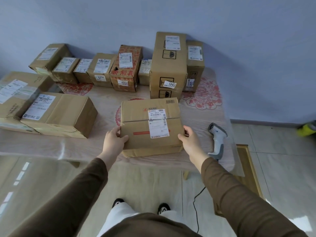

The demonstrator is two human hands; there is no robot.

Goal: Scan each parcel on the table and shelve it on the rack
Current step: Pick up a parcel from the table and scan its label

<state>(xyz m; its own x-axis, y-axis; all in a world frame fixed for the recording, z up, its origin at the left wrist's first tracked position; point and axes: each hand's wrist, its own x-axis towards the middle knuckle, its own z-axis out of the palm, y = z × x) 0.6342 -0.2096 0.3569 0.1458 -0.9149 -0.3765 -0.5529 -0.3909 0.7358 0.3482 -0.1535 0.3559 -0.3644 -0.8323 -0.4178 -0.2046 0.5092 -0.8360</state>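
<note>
Both hands — left hand (pixel 114 138) and right hand (pixel 187 137) — are gripping the cardboard parcel (pixel 151 124) by its side edges on the desk (pixel 102 101), stiff and probably light.

Yellow-green object (pixel 307 128) on tiled floor (pixel 282 165).

We cannot read the small print on the front parcel (pixel 151 124) label. Left of that parcel, a large box (pixel 15 93) runs off the frame edge; behind it, back-row boxes (pixel 102 69) overlap, their labels blurred.
</note>
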